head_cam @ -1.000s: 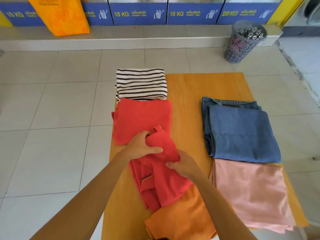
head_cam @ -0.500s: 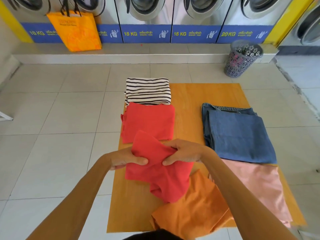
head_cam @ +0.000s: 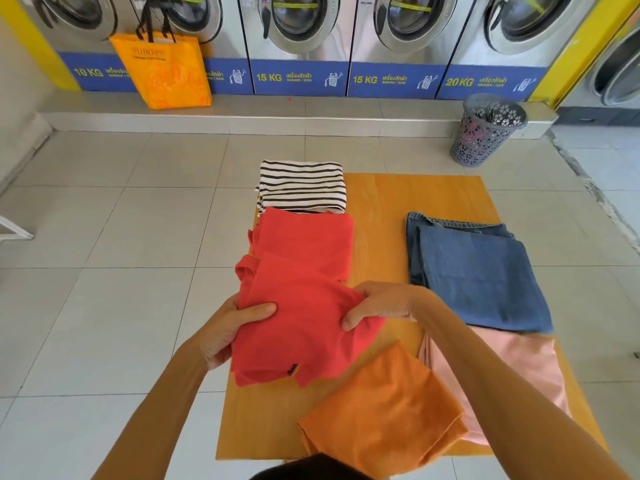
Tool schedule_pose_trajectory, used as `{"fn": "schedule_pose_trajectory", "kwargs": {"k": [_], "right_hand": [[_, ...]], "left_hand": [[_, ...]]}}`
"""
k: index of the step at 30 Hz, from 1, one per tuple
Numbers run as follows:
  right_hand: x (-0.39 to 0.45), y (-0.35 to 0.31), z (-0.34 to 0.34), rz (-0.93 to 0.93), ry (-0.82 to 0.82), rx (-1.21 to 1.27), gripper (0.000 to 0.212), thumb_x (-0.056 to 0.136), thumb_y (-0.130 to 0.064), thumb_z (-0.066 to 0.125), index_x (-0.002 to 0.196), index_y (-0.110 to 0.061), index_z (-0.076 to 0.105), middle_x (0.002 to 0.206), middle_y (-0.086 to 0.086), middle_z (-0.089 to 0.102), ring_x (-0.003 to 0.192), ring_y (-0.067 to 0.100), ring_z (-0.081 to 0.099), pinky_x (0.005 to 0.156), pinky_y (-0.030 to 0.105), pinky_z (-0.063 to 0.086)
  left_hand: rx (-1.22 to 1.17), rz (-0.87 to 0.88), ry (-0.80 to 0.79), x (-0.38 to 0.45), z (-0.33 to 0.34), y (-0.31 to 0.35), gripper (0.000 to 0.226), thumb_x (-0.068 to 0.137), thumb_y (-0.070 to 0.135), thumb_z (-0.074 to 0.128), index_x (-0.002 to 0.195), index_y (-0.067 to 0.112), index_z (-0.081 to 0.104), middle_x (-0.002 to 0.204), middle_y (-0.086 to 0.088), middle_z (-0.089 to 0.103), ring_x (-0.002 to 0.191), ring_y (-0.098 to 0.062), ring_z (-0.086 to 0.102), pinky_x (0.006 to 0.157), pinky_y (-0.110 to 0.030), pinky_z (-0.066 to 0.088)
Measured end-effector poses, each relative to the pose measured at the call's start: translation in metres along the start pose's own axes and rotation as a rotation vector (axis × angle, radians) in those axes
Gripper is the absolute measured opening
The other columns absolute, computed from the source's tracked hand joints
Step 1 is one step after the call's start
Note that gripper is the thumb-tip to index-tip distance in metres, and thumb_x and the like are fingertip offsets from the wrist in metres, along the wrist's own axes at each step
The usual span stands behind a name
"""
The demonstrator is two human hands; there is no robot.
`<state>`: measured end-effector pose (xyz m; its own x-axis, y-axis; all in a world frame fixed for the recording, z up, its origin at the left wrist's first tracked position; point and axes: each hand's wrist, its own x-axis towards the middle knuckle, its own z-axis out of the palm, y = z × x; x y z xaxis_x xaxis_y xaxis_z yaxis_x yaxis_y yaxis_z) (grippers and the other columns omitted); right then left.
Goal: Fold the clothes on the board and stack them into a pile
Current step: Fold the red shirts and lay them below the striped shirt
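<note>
A folded red garment (head_cam: 301,323) is held flat just above the orange board (head_cam: 381,209). My left hand (head_cam: 232,327) grips its left edge and my right hand (head_cam: 377,303) grips its right edge. Its far edge overlaps a second folded red garment (head_cam: 308,237) lying on the board. Behind that lies a folded black-and-white striped top (head_cam: 303,187). Folded blue jeans (head_cam: 478,275) rest on the board's right side, with a pink cloth (head_cam: 519,368) nearer me. An orange cloth (head_cam: 381,410) lies at the near edge.
The board sits on a tiled floor. A row of washing machines (head_cam: 301,26) lines the far wall behind a low step. An orange shopping bag (head_cam: 162,71) stands on the step at left; a grey laundry basket (head_cam: 485,129) stands at right.
The red garment went from crumpled on the board to lifted and spread into a flat fold between both hands, moving toward the red pile. The camera tilted up, showing the washing machines.
</note>
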<state>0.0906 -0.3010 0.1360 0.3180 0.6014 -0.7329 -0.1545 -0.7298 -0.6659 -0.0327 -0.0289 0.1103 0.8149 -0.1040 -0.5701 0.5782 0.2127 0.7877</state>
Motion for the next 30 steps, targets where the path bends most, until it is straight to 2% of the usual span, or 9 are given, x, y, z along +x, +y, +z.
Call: {"fn": "schedule_pose_trajectory", "kwargs": {"k": [3,6,9,12,17,21,25,28,30], "right_hand": [[-0.004,0.022,0.003,-0.115,-0.063,0.435,0.046,0.087,-0.020,0.074,0.132,-0.020,0.063,0.123,-0.003,0.072,0.117,0.015,0.066,0.110,0.035,0.044],[-0.007,0.035,0.016,-0.204,0.019,0.822,0.038,0.086,-0.026,0.071,0.121,-0.015,0.066,0.079,-0.001,0.073,0.077,0.012,0.067,0.079,0.024,0.051],[0.009,0.042,0.043,-0.237,0.126,1.043,0.044,0.095,-0.034,0.061,0.135,-0.017,0.056,0.123,0.002,0.073,0.116,0.018,0.067,0.105,0.040,0.047],[0.038,0.047,0.065,-0.122,0.347,0.988,0.062,0.080,-0.026,0.082,0.134,-0.009,0.059,0.122,0.002,0.073,0.115,0.019,0.068,0.104,0.041,0.051],[0.057,0.055,0.061,-0.048,0.535,1.012,0.053,0.073,-0.021,0.087,0.121,-0.009,0.068,0.108,0.006,0.078,0.102,0.024,0.074,0.093,0.044,0.058],[0.076,0.056,0.057,0.007,0.749,0.756,0.047,0.073,-0.033,0.084,0.116,-0.020,0.070,0.105,-0.003,0.076,0.099,0.020,0.071,0.090,0.042,0.057],[0.098,0.066,0.070,0.139,0.887,0.327,0.036,0.085,-0.035,0.071,0.114,-0.015,0.062,0.102,0.000,0.066,0.099,0.024,0.064,0.078,0.032,0.047],[0.103,0.074,0.078,0.162,0.922,0.250,0.036,0.089,-0.034,0.068,0.117,-0.012,0.060,0.105,0.003,0.066,0.101,0.028,0.064,0.078,0.032,0.046],[0.104,0.074,0.079,0.135,0.935,0.257,0.036,0.090,-0.034,0.066,0.119,-0.014,0.061,0.107,0.001,0.068,0.101,0.026,0.064,0.083,0.036,0.051]], "left_hand": [[-0.083,0.006,0.068,-0.003,-0.002,-0.004,0.066,0.071,0.034,0.081,0.132,0.015,0.061,0.126,-0.013,0.069,0.114,-0.036,0.067,0.103,-0.055,0.048],[-0.162,0.005,0.119,-0.004,-0.002,-0.009,0.054,0.081,0.031,0.075,0.130,0.014,0.062,0.124,-0.014,0.070,0.113,-0.034,0.068,0.099,-0.049,0.051],[-0.304,-0.025,0.171,0.002,-0.003,-0.021,0.041,0.092,0.029,0.066,0.130,0.013,0.062,0.125,-0.015,0.070,0.115,-0.034,0.067,0.100,-0.048,0.050],[-0.348,-0.053,0.168,0.014,-0.004,-0.035,0.044,0.092,0.026,0.067,0.133,0.011,0.061,0.127,-0.016,0.069,0.118,-0.035,0.065,0.102,-0.050,0.048],[-0.103,-0.064,0.284,0.032,-0.018,-0.044,0.070,0.063,0.018,0.084,0.129,0.012,0.060,0.119,-0.010,0.073,0.107,-0.031,0.071,0.087,-0.044,0.057],[0.113,-0.062,0.414,0.058,-0.025,-0.043,0.053,0.073,0.009,0.079,0.122,0.012,0.058,0.113,-0.006,0.071,0.101,-0.025,0.069,0.081,-0.038,0.056],[0.464,-0.109,0.593,0.080,-0.027,-0.054,0.036,0.077,0.021,0.072,0.107,0.012,0.055,0.101,-0.007,0.064,0.092,-0.027,0.063,0.079,-0.043,0.054],[0.550,-0.063,0.670,0.084,-0.019,-0.060,0.025,0.083,0.015,0.066,0.099,0.006,0.050,0.085,-0.006,0.056,0.081,-0.028,0.057,0.063,-0.034,0.044],[0.559,-0.021,0.706,0.083,-0.016,-0.062,0.022,0.086,0.013,0.064,0.099,0.006,0.048,0.081,-0.004,0.054,0.077,-0.028,0.056,0.061,-0.033,0.041]]}}
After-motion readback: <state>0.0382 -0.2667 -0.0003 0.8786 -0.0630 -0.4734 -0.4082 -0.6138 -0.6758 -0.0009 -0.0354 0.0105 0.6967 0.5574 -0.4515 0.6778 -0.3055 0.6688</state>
